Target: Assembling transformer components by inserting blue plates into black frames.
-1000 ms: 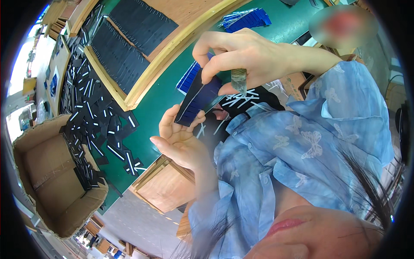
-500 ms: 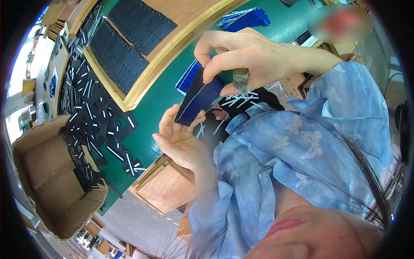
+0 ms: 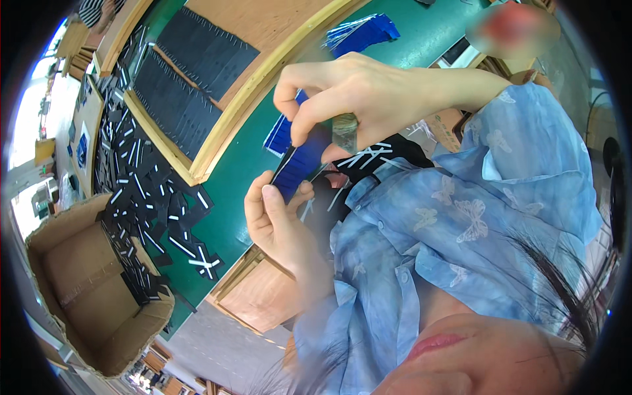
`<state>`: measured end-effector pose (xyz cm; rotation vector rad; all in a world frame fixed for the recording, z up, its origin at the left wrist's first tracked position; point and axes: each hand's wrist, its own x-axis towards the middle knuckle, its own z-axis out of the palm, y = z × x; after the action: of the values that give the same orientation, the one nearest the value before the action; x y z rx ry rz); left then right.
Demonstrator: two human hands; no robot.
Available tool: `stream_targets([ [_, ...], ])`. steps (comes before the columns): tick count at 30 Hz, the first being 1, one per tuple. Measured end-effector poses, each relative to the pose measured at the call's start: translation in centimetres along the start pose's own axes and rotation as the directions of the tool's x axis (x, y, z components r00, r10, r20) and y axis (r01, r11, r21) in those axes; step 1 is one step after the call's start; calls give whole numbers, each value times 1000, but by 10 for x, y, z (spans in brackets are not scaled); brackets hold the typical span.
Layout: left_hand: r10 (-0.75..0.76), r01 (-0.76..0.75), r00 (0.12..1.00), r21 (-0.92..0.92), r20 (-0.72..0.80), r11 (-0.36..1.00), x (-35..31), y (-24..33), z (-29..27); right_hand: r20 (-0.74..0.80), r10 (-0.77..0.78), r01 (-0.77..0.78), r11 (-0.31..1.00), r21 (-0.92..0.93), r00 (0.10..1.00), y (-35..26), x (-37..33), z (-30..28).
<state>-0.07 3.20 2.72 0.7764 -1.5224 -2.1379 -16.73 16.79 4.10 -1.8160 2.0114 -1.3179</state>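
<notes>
Between my two hands is a small blue stack of overlapping flat pieces [image 3: 294, 169] with a black edge and a pale line along it. The fingers and thumb of my left hand [image 3: 280, 217] pinch its lower end. My right hand [image 3: 342, 99] grips the upper end from above, fingers bent. A translucent greenish strip [image 3: 345, 131], perhaps tape, is on that hand. Just behind the held stack, another blue bundle [image 3: 278, 137] lies on the green table [image 3: 234, 197]. Black pieces with white strips [image 3: 368, 157] rest against my lap.
A wooden-framed tray [image 3: 197, 172] holds rows of black pieces [image 3: 174, 105]. Many loose black pieces with white strips [image 3: 155, 191] are heaped at left, beside a cardboard box [image 3: 79, 289]. Another blue bundle [image 3: 365, 36] lies at the far side. A wooden box [image 3: 263, 289] stands below the table edge.
My left thumb has closed onto the stack, where the hand was more spread. The stack has tilted, showing more blue and less black. My right hand has shifted slightly left.
</notes>
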Motion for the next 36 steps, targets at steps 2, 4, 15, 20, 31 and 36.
stream_targets([
  [2,59,-59,998,7,4,998,5,-5,-2,2,0,0,1000,30,1000,2,2,0],
  [4,32,-32,999,-32,8,999,5,-3,-4,-11,-30,31,997,74,999,2,4,0],
  [15,2,-1,999,-19,40,1000,8,-2,-8,3,-27,27,999,-30,1000,-5,4,-1],
  [20,-15,17,999,-43,45,999,10,-3,-11,-7,-27,27,1000,8,1000,-4,5,2],
  [31,-23,28,997,-64,78,998,13,-3,-19,13,-7,7,1000,13,1000,-6,9,1],
  [36,10,-8,999,-36,52,999,10,-1,-19,20,30,-30,1000,6,999,-4,10,1],
])
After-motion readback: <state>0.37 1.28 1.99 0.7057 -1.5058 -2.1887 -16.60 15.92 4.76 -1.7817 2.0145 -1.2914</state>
